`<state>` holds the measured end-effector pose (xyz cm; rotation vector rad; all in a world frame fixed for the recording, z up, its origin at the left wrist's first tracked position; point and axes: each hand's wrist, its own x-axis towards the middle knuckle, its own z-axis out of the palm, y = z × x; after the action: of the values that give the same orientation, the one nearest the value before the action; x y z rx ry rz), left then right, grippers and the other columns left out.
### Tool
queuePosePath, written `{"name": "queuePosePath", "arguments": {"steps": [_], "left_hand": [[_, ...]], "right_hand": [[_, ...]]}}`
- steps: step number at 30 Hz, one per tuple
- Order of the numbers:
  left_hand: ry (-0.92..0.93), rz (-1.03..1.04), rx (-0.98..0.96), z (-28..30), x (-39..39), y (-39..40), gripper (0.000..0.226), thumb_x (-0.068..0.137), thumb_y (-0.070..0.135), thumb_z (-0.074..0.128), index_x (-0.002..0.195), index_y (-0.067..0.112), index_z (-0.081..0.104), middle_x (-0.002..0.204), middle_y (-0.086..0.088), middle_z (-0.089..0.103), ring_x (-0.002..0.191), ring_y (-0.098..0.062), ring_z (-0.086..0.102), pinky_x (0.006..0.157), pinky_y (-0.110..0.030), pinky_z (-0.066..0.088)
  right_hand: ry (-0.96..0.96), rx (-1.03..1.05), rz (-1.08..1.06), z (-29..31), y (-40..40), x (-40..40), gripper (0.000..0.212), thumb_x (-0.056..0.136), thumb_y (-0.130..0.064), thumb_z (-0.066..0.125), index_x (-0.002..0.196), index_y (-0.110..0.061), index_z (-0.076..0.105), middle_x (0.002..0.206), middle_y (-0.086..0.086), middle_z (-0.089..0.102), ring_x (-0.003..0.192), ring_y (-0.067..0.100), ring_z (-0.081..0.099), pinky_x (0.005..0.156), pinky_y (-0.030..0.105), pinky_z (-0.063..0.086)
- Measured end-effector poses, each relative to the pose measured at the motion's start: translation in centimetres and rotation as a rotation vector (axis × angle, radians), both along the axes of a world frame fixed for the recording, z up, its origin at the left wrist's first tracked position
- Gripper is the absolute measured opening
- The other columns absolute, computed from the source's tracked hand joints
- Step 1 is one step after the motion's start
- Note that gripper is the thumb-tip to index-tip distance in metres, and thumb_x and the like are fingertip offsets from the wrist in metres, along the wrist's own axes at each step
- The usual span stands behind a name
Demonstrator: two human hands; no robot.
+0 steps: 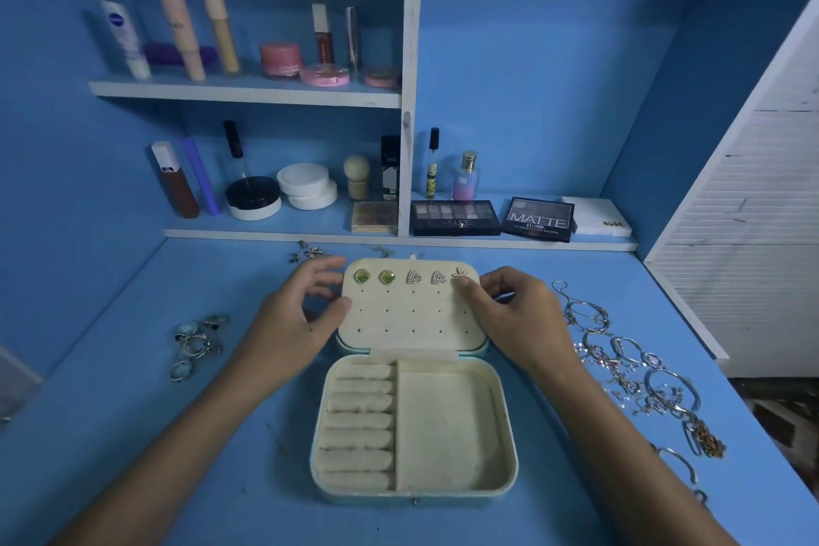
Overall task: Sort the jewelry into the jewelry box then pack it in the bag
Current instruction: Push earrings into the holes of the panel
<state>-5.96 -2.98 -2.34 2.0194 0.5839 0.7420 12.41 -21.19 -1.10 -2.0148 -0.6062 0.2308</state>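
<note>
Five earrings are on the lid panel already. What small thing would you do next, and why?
Probably seat the leaf-shaped earring fully: the right hand has its thumb at it while the left hand steadies the panel. Its likely mate lies among loose earrings behind the box.

Dim, cool blue cast throughout. Soft, faint shadows under the forearms on the tabletop (111,434). Slightly soft focus everywhere. Wide-angle bending at frame edges, strongest upper left and right.
</note>
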Motion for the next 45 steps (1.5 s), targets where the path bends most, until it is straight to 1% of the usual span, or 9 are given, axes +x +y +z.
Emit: {"name": "queuePosePath", "arguments": {"steps": [4,7,11,20,25,29,33,39,45], "left_hand": [[0.040,0.053,0.054,-0.3,-0.1,-0.4,0.029,0.090,0.015,0.068,0.107,0.037,0.058,0.106,0.020,0.067,0.095,0.004,0.061,0.081,-0.019,0.045],[0.078,0.082,0.074,-0.4,-0.2,-0.6,0.018,0.091,0.019,0.067,0.099,0.035,0.062,0.097,0.017,0.067,0.071,0.004,0.059,0.070,-0.015,0.044],[0.058,0.061,0.124,-0.5,0.0,-0.8,0.014,0.092,0.012,0.066,0.095,0.026,0.065,0.100,0.017,0.068,0.094,0.003,0.061,0.074,-0.006,0.041],[0.057,0.049,0.109,-0.7,-0.1,-0.5,0.016,0.091,0.015,0.065,0.094,0.030,0.065,0.104,0.028,0.064,0.097,0.002,0.061,0.076,-0.014,0.047],[0.052,0.042,0.097,-0.8,-0.2,-0.2,0.014,0.091,0.014,0.065,0.096,0.027,0.067,0.101,0.024,0.066,0.098,0.000,0.062,0.077,-0.011,0.045],[0.043,0.033,0.088,-0.7,-0.2,-0.2,0.016,0.091,0.013,0.066,0.094,0.028,0.066,0.101,0.021,0.068,0.097,0.001,0.062,0.078,-0.008,0.043],[0.027,0.033,0.069,-0.6,-0.1,-0.2,0.013,0.091,0.011,0.066,0.094,0.024,0.068,0.100,0.017,0.069,0.096,0.001,0.063,0.079,-0.006,0.043],[0.000,0.026,0.049,-0.6,0.0,-0.1,0.012,0.090,0.010,0.067,0.094,0.020,0.069,0.098,0.016,0.069,0.094,-0.003,0.064,0.079,-0.010,0.045],[-0.014,0.016,0.053,-0.8,0.0,0.1,0.012,0.090,0.010,0.067,0.093,0.021,0.069,0.098,0.017,0.067,0.094,-0.006,0.064,0.080,-0.014,0.047]], "right_hand": [[-0.003,-0.014,0.004,-0.3,0.0,0.0,0.031,0.085,-0.050,0.072,0.080,-0.020,0.069,0.076,-0.009,0.067,0.075,0.006,0.063,0.061,0.015,0.042],[-0.003,-0.026,0.001,-0.3,0.0,0.0,0.030,0.085,-0.050,0.072,0.081,-0.020,0.070,0.077,-0.010,0.068,0.075,0.006,0.063,0.061,0.016,0.042],[-0.001,-0.007,-0.004,-0.5,-0.1,0.0,0.030,0.084,-0.050,0.073,0.081,-0.021,0.071,0.076,-0.009,0.068,0.074,0.005,0.064,0.059,0.012,0.042],[-0.033,-0.055,-0.011,-0.2,0.1,0.5,0.029,0.086,-0.048,0.071,0.092,-0.020,0.073,0.082,-0.009,0.069,0.078,0.002,0.062,0.060,0.011,0.041],[-0.218,-0.087,-0.021,1.2,1.7,1.4,0.020,0.091,-0.039,0.067,0.094,-0.020,0.071,0.071,-0.016,0.061,0.067,-0.005,0.056,0.057,0.003,0.036],[-0.361,-0.043,0.118,2.5,4.3,1.5,0.009,0.091,-0.030,0.068,0.090,-0.021,0.072,0.073,-0.010,0.068,0.069,0.004,0.062,0.064,0.012,0.044],[-0.440,-0.007,0.297,3.2,7.5,1.4,0.007,0.092,-0.023,0.068,0.089,-0.019,0.073,0.077,-0.010,0.070,0.078,0.003,0.062,0.068,0.008,0.045],[-0.499,-0.045,0.497,3.6,12.5,1.9,0.010,0.093,-0.017,0.066,0.096,-0.017,0.075,0.083,-0.008,0.072,0.071,0.003,0.064,0.068,0.008,0.047],[-0.529,-0.206,0.661,3.4,17.1,1.8,0.011,0.092,-0.017,0.068,0.098,-0.014,0.077,0.080,-0.005,0.067,0.071,0.007,0.056,0.065,-0.002,0.035]]}}
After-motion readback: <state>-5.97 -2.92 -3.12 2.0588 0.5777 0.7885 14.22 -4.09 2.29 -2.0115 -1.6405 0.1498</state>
